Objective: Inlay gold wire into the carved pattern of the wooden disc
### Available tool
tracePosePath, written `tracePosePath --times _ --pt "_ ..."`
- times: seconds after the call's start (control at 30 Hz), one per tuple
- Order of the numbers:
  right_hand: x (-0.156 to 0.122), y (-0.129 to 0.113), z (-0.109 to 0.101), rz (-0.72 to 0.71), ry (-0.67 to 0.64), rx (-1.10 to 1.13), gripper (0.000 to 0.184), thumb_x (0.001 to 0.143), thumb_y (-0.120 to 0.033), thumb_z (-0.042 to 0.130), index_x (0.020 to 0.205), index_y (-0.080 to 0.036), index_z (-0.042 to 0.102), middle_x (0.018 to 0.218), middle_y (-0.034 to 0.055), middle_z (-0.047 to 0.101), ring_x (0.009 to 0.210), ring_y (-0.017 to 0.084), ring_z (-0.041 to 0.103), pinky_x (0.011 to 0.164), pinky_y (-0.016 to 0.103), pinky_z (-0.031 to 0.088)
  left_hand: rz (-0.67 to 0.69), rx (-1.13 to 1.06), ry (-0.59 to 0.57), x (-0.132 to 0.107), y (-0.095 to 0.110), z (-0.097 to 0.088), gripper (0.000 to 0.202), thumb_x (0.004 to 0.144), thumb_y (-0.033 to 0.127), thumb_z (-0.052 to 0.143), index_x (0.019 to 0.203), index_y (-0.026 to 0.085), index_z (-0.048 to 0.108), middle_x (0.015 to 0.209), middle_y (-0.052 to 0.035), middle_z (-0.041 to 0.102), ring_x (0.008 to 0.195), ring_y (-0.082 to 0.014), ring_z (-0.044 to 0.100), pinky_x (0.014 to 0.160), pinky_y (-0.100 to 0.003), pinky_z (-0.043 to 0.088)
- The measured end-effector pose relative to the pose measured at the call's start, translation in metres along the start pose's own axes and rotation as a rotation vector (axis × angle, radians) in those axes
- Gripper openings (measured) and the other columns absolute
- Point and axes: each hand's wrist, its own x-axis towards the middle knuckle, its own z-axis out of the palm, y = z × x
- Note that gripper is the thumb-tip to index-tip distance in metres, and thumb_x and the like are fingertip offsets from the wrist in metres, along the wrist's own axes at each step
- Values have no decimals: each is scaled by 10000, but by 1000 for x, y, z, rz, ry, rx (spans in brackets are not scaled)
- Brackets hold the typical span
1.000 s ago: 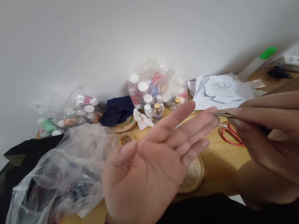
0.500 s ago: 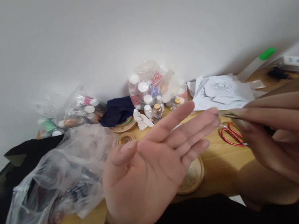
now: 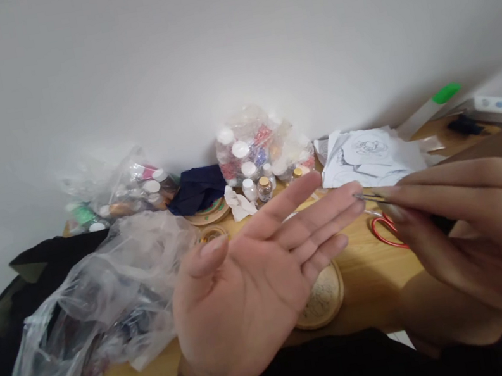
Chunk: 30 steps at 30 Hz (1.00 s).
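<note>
My left hand [image 3: 252, 284] is held palm up above the table, fingers stretched out and holding nothing. From the right, my right hand [image 3: 459, 224] pinches thin metal tweezers [image 3: 370, 197] between thumb and fingers. Their tips meet the end of my left middle finger; whether anything tiny lies there is too small to tell. Partly hidden under my left hand is a round wooden hoop [image 3: 331, 296] with a line drawing on its surface. Red-handled scissors [image 3: 386, 231] lie behind the tweezers, their blades covered by my right hand.
A crumpled clear plastic bag [image 3: 79, 313] covers the table's left side. At the back stand bagged bottles [image 3: 239, 150], small jars [image 3: 264, 189], dark blue cloth [image 3: 197, 187] and printed drawings [image 3: 365, 153]. A green-tipped white object [image 3: 447, 93] leans at the right rear.
The tweezers and my right hand have moved slightly left, so the tips now overlap my left middle fingertip. My left hand stays almost still.
</note>
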Motion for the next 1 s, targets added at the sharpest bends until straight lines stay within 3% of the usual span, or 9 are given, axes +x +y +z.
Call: tracePosePath --times 0.2,0.37,0.6,0.77,0.87,1.0 --pt "3 -2 2 -147 33 -1 213 952 -239 522 809 -218 678 662 24 691 606 127 653 570 246 526 15 -10 -6 -1 -1 0 633 846 463 439 1376 129 527 1451 -127 564 1448 -254 419 1230 -368 252" --pt "4 -9 4 -52 122 -2 251 960 -226 495 773 -226 663 640 22 667 591 135 626 553 270 506 10 -2 -11 -1 -1 1 625 847 458 458 1376 134 535 1458 -138 555 1438 -258 433 1217 -357 279" --pt "4 -7 -1 -111 149 20 154 929 -166 575 819 -230 661 708 9 671 615 123 622 575 265 498 15 10 -17 0 -2 0 611 857 463 436 1361 141 557 1446 -132 568 1437 -266 432 1221 -376 255" --pt "3 -9 0 -123 204 25 137 915 -155 590 810 -190 671 665 30 658 604 130 609 582 276 488 11 60 -24 1 -3 -1 605 855 496 388 1345 193 572 1430 -78 589 1449 -254 415 1224 -389 229" --pt "3 -15 -1 -54 175 74 205 956 -177 531 814 -195 677 715 37 684 637 134 629 617 288 506 13 62 -32 1 -3 -1 605 858 501 383 1347 198 570 1437 -82 583 1436 -244 436 1220 -382 241" --pt "2 -19 -3 -89 155 110 88 900 -133 628 859 -183 688 789 37 717 673 132 658 630 278 520 25 30 -50 2 -3 -1 629 860 472 386 1374 146 546 1459 -124 555 1440 -258 428 1216 -380 239"
